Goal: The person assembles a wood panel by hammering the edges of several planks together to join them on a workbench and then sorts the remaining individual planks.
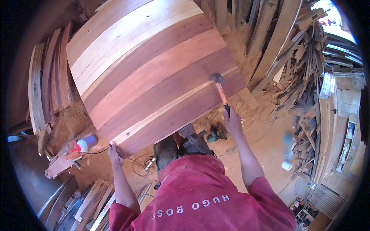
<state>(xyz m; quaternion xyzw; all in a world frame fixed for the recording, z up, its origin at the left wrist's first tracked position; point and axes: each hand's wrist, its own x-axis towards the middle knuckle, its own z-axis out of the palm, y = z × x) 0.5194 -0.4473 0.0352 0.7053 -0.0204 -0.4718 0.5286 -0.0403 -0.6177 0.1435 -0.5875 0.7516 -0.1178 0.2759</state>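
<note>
A large panel [162, 65] of light and reddish-brown wooden boards, laid edge to edge, spreads out in front of me. My left hand [115, 154] grips its near left corner, thumb at the top edge and the other fingers partly hidden. In my right hand [232, 122] is a claw hammer [221, 90], held by the dark end of its handle. The hammer's head is over the panel near its right corner; I cannot tell whether it touches the wood. A metal vise or clamp [189, 135] sits at the panel's near edge, close to my body.
Left of the panel, a plastic bottle with a red cap [86, 144] lies on a board [61, 165]. Planks [50, 73] lean at the far left. A heap of offcuts [296, 73] and long boards [275, 42] fill the right. Sawdust and cables [144, 165] cover the floor.
</note>
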